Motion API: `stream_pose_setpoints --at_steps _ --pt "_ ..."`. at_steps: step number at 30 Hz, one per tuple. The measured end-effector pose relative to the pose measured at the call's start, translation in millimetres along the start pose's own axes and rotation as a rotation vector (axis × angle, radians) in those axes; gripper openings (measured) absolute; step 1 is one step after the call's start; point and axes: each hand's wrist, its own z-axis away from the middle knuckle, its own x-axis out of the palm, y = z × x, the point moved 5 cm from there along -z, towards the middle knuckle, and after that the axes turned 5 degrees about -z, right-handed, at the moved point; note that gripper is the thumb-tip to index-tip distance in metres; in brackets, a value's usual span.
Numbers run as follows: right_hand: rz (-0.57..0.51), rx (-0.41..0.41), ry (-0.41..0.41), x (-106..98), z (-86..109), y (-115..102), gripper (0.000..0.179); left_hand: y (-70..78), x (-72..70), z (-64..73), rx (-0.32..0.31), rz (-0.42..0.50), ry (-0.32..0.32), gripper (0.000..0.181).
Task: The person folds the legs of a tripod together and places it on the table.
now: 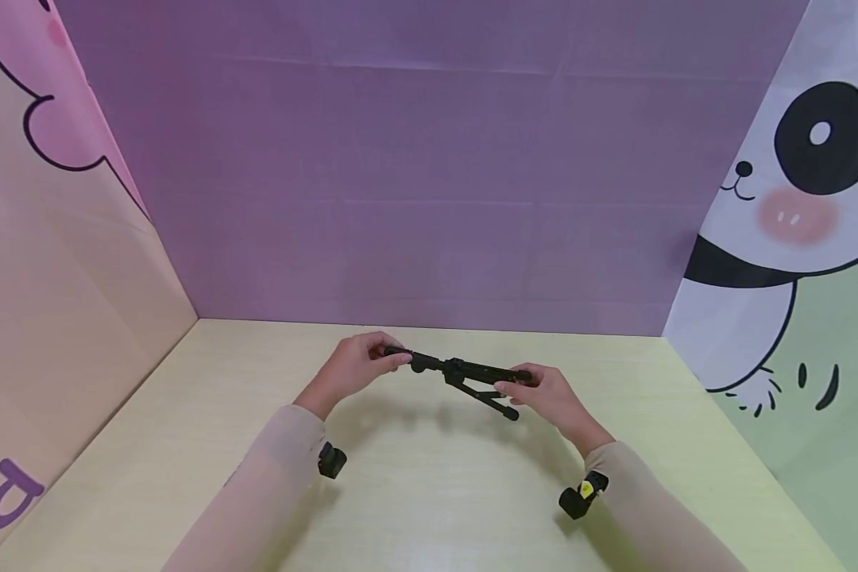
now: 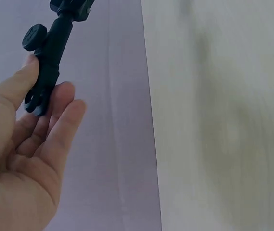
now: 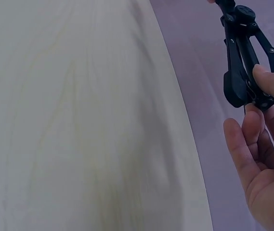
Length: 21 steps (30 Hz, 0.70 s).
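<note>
A small black tripod [image 1: 461,369] is held in the air above the table, lying nearly level between both hands. My left hand [image 1: 357,364] pinches its narrow top end between thumb and fingers; in the left wrist view a round knob [image 2: 34,37] sticks out beside that thumb. At the other end, my right hand [image 1: 546,395] pinches the leg end. One leg [image 1: 489,403] angles down away from the rest in the head view. The right wrist view shows the legs [image 3: 245,57] partly spread, with the thumb on one of them.
The pale wooden table [image 1: 429,492] runs back to a purple wall panel [image 1: 429,175]. A pinkish panel [image 1: 64,318] stands at the left, and a panel with a panda drawing [image 1: 794,238] at the right. Each wrist wears a small black camera [image 1: 332,460].
</note>
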Motion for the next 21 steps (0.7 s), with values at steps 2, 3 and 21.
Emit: stream_pose_setpoints --at_steps 2,3,21 --pt "0.004 0.009 -0.003 -0.1 0.0 0.9 0.044 -0.8 0.3 0.1 0.008 -0.010 -0.032 0.023" --pt "0.007 0.014 -0.001 -0.2 -0.1 1.4 0.044 -1.1 0.3 0.2 0.011 -0.014 -0.047 0.023" --pt "-0.009 0.030 0.016 -1.0 5.9 1.9 0.034 -14.1 11.5 0.6 0.086 -0.133 -0.205 0.017"
